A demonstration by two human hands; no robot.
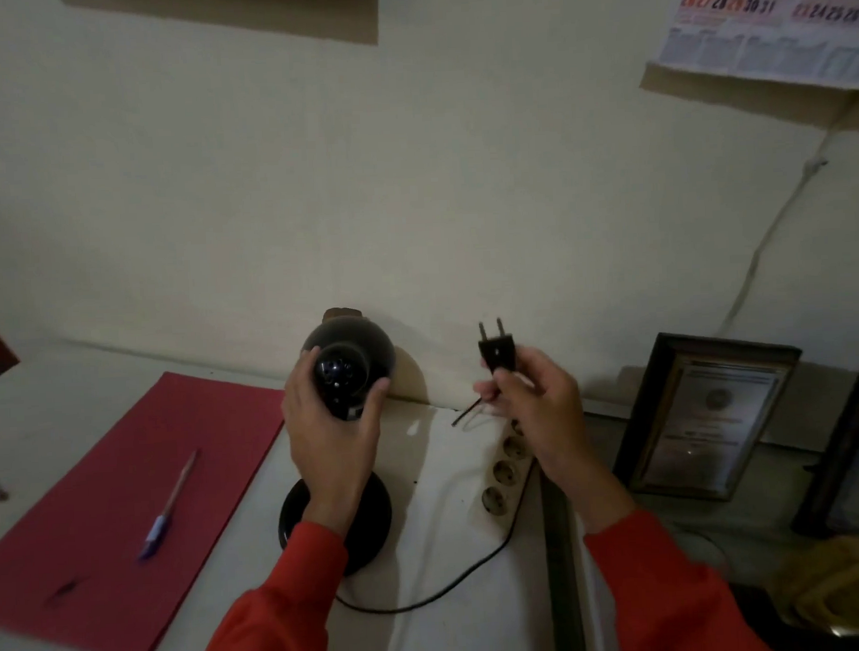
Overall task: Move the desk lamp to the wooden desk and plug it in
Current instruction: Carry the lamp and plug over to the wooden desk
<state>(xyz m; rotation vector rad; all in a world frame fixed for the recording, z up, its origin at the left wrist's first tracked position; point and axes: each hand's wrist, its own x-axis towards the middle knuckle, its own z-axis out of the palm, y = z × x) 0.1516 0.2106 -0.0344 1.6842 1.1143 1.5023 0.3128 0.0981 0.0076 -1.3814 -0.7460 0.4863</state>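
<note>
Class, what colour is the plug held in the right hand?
Black plug, seen in the head view.

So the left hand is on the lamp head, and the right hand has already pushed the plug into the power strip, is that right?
Not quite. The left hand is on the lamp head, but the right hand holds the plug up in the air, prongs pointing upward, above the power strip. It is not yet in a socket. The head view shows this.

I wear red long sleeves on both arms, my left sleeve and my right sleeve. Each cuff ends at the wrist. My left hand and right hand are bare.
</note>
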